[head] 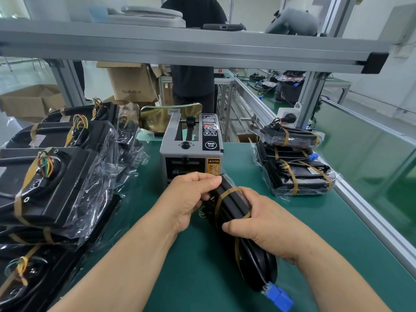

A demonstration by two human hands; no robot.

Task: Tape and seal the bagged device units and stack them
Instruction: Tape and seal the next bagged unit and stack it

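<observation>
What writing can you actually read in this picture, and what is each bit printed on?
"75x36x40 CM": cardboard box.
"SEMI": round badge on the tape dispenser.
"CAUTION": yellow sticker on the dispenser's front.
White tag behind it and the small panel print: too blurred to read.

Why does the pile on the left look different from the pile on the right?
The left pile is bigger and sprawls, its units overlapping; the right stack is smaller and tidier. The left pile's clear bags flare out loosely; the right stack's bags sit snug. Both hold black device units in clear bags banded with brownish tape.
</observation>
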